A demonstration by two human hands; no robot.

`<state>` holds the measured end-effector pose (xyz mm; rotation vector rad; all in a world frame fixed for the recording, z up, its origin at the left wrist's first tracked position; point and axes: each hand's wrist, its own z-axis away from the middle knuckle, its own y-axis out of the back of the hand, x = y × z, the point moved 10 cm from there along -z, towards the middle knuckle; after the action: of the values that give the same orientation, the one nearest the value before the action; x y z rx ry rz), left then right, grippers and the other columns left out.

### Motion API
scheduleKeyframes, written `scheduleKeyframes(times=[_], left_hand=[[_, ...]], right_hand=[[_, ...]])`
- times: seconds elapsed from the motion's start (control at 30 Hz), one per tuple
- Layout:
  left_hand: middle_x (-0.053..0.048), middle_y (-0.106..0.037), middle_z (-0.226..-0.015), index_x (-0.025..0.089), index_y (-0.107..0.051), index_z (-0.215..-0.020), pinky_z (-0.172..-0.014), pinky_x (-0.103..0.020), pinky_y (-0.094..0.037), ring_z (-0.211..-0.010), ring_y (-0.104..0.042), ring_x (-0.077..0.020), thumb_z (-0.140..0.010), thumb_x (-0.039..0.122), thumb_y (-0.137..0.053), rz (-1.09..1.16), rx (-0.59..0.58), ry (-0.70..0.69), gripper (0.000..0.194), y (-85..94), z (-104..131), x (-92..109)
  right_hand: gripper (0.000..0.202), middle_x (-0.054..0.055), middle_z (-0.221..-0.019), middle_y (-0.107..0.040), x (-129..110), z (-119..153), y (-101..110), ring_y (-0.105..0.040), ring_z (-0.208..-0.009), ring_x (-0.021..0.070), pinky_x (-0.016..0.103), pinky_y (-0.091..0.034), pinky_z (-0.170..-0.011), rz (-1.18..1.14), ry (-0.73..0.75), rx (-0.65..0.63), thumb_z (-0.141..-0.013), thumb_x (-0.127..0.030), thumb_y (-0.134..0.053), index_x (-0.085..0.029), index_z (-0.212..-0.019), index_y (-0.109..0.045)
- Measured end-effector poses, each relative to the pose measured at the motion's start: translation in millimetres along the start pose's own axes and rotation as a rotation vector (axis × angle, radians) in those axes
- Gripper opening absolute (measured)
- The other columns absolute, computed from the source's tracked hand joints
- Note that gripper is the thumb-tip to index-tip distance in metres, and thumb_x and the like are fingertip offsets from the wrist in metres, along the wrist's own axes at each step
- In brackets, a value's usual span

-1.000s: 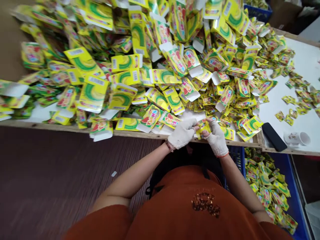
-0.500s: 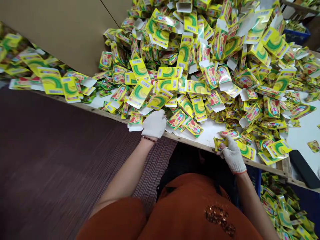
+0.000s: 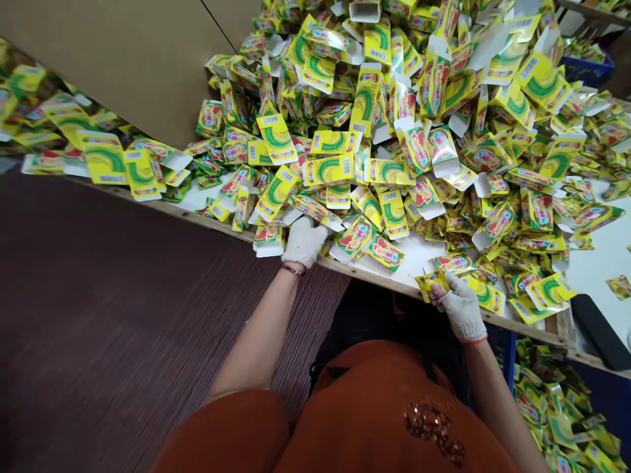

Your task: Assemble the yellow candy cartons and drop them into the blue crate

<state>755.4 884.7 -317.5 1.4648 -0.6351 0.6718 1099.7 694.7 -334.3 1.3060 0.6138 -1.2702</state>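
Observation:
My left hand [image 3: 304, 243], in a white knit glove, is at the front edge of the table. It is closed on a small yellow and green carton [image 3: 315, 211], which lies tilted across its partly hidden fingertips. An open-flapped carton [image 3: 269, 240] sits just left of that hand. Between the fingers and thumb of my gloved right hand [image 3: 459, 303] is a small shiny yellow sachet [image 3: 430, 286], held over the wooden edge. Right behind it lie a carton [image 3: 454, 263] and another carton [image 3: 486, 294].
A large heap of cartons [image 3: 365, 98] and sachets covers the white tabletop [image 3: 419, 255], edged by a wooden rim [image 3: 374, 279]. A brown board [image 3: 123, 66] stands at left. A black phone-like object [image 3: 600, 332] lies at right, above a blue crate [image 3: 507, 351] near more packets.
The carton by my left hand has turned from its swirl face to a narrow side, and that hand has shifted slightly left. My right hand has raised the sachet slightly leftward.

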Motion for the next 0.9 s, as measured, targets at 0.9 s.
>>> scheduleKeyframes(times=[0.9], left_hand=[[-0.007, -0.072, -0.105, 0.018, -0.052, -0.124, -0.07, -0.027, -0.061, -0.086, -0.071, -0.0179, -0.077, 0.04, -0.073, 0.884, -0.734, 0.109, 0.056, -146.6, 160.3, 101.2]], right_hand=[[0.023, 0.0, -0.074, -0.056, -35.2, 16.8, -23.5, -0.051, -0.071, 0.0156, 0.027, -0.043, -0.064, 0.14, 0.159, 0.038, -0.081, -0.042, -0.063, -0.02, -0.083, -0.055]])
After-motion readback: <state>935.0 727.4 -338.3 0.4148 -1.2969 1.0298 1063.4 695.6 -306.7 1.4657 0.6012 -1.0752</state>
